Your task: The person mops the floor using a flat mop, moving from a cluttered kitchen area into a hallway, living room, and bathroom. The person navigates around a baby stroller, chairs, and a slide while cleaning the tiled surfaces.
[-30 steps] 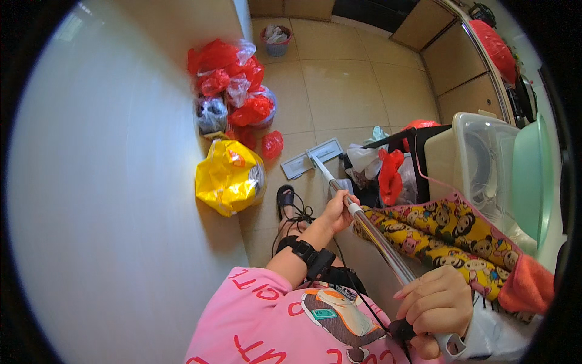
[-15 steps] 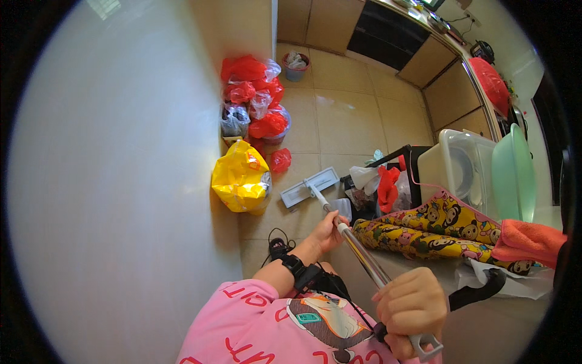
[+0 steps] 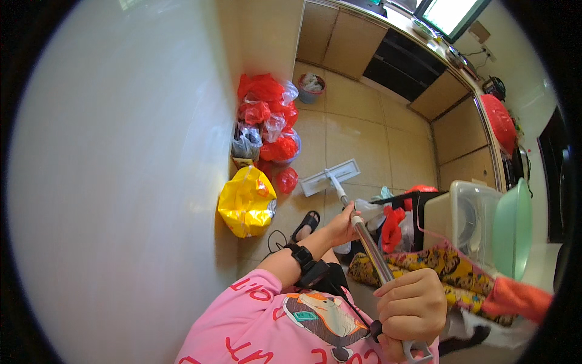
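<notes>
A flat mop [image 3: 371,247] slants across the view, its pole metallic with white parts. Its white rectangular head [image 3: 347,172] lies on the tiled floor. Partway down the pole, the fingers of my left hand [image 3: 342,225] are wrapped around it; a black strap with a device sits on that wrist. My right hand [image 3: 413,308] closes in a fist round the upper end, just above a grey hanging loop [image 3: 418,352]. Close to the mop head sits a knotted red plastic bag [image 3: 287,180].
Red bags [image 3: 262,88] and a yellow bag [image 3: 247,202] stand along the left wall. A small bin [image 3: 310,88] is farther off, before cabinets [image 3: 353,45]. At right are a clear plastic tub [image 3: 476,209], a green basin [image 3: 514,227] and patterned cloth [image 3: 436,267]. My sandalled foot [image 3: 307,224] shows below.
The mop head has moved forward and right across the floor, with both hands still on the pole. My view has shifted, and a sandalled foot now shows farther forward.
</notes>
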{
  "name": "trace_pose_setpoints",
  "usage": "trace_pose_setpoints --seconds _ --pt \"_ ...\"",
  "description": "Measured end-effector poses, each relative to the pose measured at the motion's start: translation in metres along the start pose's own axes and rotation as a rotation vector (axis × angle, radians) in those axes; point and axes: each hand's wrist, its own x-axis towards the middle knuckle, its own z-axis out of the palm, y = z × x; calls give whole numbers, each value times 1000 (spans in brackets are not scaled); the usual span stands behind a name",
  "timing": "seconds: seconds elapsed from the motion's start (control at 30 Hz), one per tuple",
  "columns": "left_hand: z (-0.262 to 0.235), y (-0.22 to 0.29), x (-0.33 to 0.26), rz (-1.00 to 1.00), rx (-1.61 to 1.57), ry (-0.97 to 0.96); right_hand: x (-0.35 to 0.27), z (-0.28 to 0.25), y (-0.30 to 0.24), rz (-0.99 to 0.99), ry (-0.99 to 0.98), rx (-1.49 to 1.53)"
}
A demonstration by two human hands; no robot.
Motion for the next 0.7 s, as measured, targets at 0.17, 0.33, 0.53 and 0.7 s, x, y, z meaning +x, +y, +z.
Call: trace_pose_setpoints --seconds 0.17,0.33,0.53,0.7 --pt "23 70 73 -86 139 -3 12 -59 101 -1 55 -40" --pt "50 134 149 -59 54 24 22 -140 224 333 201 -68" --pt "81 183 206 -55 45 144 25 -221 289 310 239 65" --pt "100 213 230 -157 172 230 20 -249 308 287 365 150"
